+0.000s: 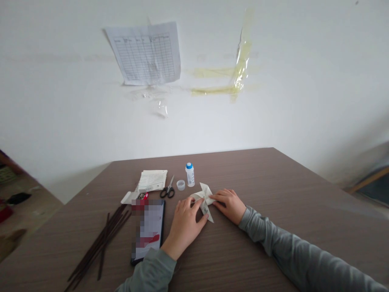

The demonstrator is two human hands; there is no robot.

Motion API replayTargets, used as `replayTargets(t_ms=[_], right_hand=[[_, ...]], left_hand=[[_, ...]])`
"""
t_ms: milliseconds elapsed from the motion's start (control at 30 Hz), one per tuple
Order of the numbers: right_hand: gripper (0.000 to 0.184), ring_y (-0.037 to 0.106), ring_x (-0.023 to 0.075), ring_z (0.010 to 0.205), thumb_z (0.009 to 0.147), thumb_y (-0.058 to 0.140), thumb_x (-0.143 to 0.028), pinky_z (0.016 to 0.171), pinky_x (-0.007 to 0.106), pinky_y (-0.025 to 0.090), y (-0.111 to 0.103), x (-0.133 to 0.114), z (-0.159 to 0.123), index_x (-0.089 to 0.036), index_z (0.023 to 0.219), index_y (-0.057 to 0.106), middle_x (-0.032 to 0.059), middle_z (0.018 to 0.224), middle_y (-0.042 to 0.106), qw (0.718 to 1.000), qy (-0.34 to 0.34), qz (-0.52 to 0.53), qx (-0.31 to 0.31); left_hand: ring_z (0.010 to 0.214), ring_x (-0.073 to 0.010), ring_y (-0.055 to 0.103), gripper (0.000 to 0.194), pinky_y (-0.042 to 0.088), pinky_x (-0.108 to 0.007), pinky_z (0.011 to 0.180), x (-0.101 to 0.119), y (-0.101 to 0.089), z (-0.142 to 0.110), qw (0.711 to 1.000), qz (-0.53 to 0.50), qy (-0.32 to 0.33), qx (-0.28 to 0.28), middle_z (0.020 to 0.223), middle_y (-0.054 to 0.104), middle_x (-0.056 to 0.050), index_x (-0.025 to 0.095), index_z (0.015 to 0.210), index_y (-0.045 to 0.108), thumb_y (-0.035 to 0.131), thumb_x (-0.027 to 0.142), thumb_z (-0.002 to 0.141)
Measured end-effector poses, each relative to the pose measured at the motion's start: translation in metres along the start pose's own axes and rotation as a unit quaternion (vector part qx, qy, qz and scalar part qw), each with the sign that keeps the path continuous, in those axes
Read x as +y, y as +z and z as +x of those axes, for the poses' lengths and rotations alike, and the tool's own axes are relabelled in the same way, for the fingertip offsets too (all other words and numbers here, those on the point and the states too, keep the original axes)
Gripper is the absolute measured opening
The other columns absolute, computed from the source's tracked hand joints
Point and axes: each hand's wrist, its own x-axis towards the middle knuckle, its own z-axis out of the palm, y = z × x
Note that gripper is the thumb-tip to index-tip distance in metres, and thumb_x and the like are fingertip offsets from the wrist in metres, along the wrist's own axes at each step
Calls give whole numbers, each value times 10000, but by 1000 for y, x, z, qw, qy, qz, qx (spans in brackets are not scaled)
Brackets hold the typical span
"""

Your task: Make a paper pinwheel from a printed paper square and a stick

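A white printed-paper pinwheel [206, 206] with pointed blades lies on the table, one point facing away from me and one toward me. My left hand [186, 218] comes over its left side, the index finger near the centre and the thumb against the near blade. From the right, my right hand [230, 205] presses its fingertips on the right blade, close to the middle. Both hands hold the paper between them; part of the left blade is hidden under my left fingers. Just beyond stands a white glue bottle [190, 177] with a blue top, upright.
Left of the bottle are a clear cap [180, 185], black-handled scissors [167, 190] and a paper stack [152, 180]. A small red-and-white box [135, 198], a phone [152, 229] and several dark thin sticks [100, 239] lie further left. The table [273, 178] meets a white wall [212, 125].
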Motion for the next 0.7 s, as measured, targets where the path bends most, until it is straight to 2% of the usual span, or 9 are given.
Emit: replayTargets(t_ms=[133, 300, 467, 533, 700], right_hand=[[392, 922, 327, 1226, 1196, 776, -153, 1163, 479, 715, 2, 5, 1, -294, 1494, 989, 120, 1286, 996, 1000, -16, -1, -7], [467, 909, 339, 1251, 1221, 716, -170, 1187, 485, 708, 2, 8, 0, -296, 1603, 953, 120, 1315, 993, 1000, -19, 6, -13], [610, 885, 312, 1248, 1219, 721, -199, 1204, 491, 701, 3, 10, 1, -320, 1811, 800, 97, 1330, 987, 1000, -13, -1, -26], [583, 876, 306, 1267, 1220, 731, -195, 1216, 497, 696, 4, 10, 2, -310, 1786, 816, 101, 1364, 981, 1000, -14, -5, -27], [372, 866, 313, 1265, 1210, 769, -159, 1174, 465, 679, 1, 5, 0, -303, 1463, 1000, 113, 1309, 957, 999, -19, -10, -30]], left_hand=[[1494, -427, 838, 535, 645, -699, 1399, 1, -3, -1, 1000, -2, 3, -11, 1535, 877, -133, 343, 1651, 884, 893, 284, 1119], [1495, -437, 847, 559, 646, -705, 1399, 3, -4, -1, 1000, -8, -2, -12, 1525, 888, -130, 340, 1658, 883, 916, 263, 1105], [1491, -424, 849, 557, 651, -666, 1388, 1, -3, -1, 1000, -5, 0, -8, 1521, 892, -115, 360, 1640, 886, 931, 277, 1091], [1494, -427, 845, 553, 646, -668, 1387, 0, -2, -1, 1000, -5, 3, -10, 1532, 892, -121, 349, 1641, 880, 912, 273, 1095], [1440, -424, 860, 505, 680, -638, 1326, -2, -1, -1, 1000, -16, 11, 9, 1482, 907, -124, 340, 1592, 889, 897, 274, 1091]])
